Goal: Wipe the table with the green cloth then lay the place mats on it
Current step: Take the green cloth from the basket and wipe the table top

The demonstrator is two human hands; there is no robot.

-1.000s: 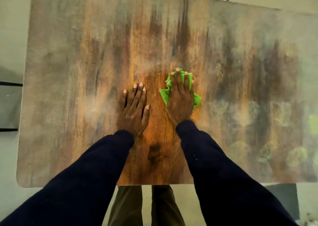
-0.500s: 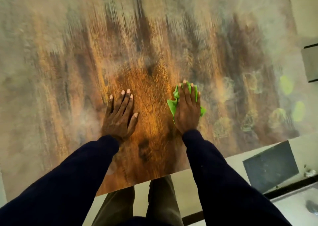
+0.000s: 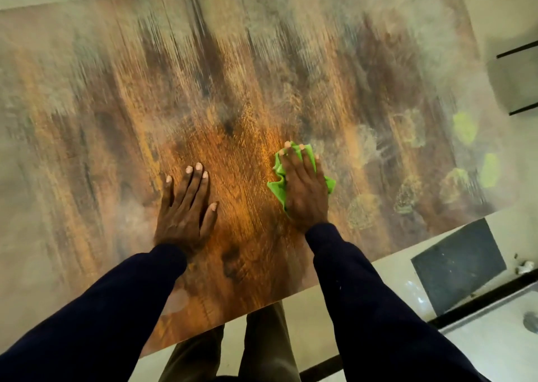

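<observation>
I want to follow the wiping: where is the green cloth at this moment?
In the head view, the green cloth lies on the wooden table, right of centre, under the right hand, apart from the left hand.

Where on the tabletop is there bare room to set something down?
Bare: the far half of the table beyond both hands, the stretch left of the left hand, and right of the green cloth. Crowded: near middle, where the right hand presses the cloth.
</observation>
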